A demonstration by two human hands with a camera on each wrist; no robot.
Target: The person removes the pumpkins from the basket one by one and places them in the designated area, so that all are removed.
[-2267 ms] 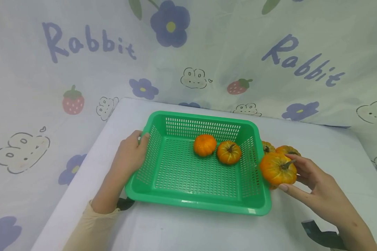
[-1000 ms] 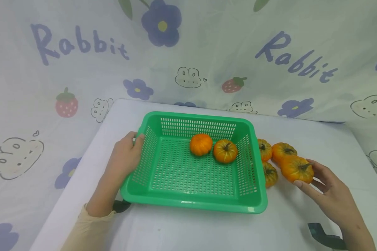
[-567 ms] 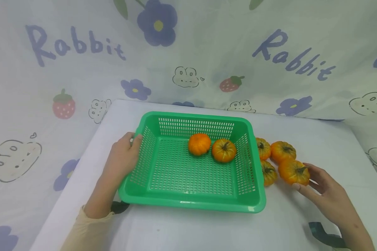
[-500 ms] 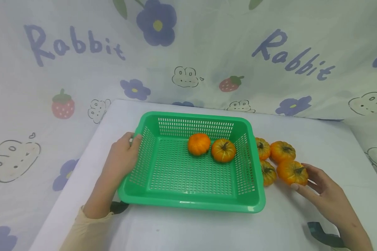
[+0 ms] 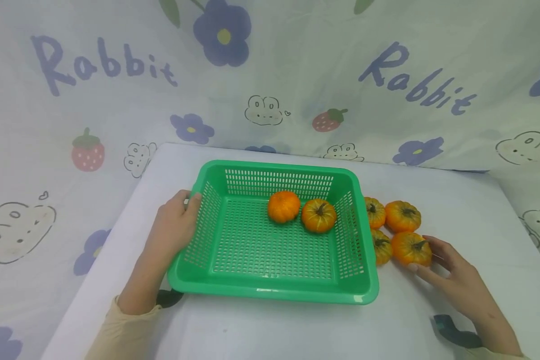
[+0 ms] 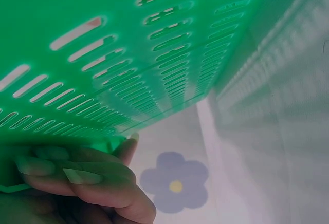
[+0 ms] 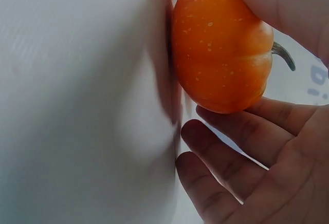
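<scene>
A green plastic basket (image 5: 270, 292) stands on the white table, with two small orange pumpkins inside: one plain orange (image 5: 283, 206), the other striped with its stem up (image 5: 319, 216). My left hand (image 5: 173, 225) grips the basket's left rim; in the left wrist view its curled fingers (image 6: 103, 185) lie under the rim. To the right of the basket, my right hand (image 5: 454, 280) holds a pumpkin (image 5: 411, 248) between thumb and fingers. In the right wrist view that pumpkin (image 7: 221, 49) sits at the table surface, thumb on one side and fingertips on the other.
Three more pumpkins are close by: one behind the held one (image 5: 402, 216), and two beside the basket's right wall, a rear one (image 5: 374, 212) and a front one (image 5: 381, 247), both partly hidden by it. A patterned cloth (image 5: 297, 60) hangs behind the table (image 5: 252, 330).
My right hand has carried its pumpkin from beside the basket's right rim, right and then down to the table beside the other pumpkins. My left hand has kept its grip on the basket.
</scene>
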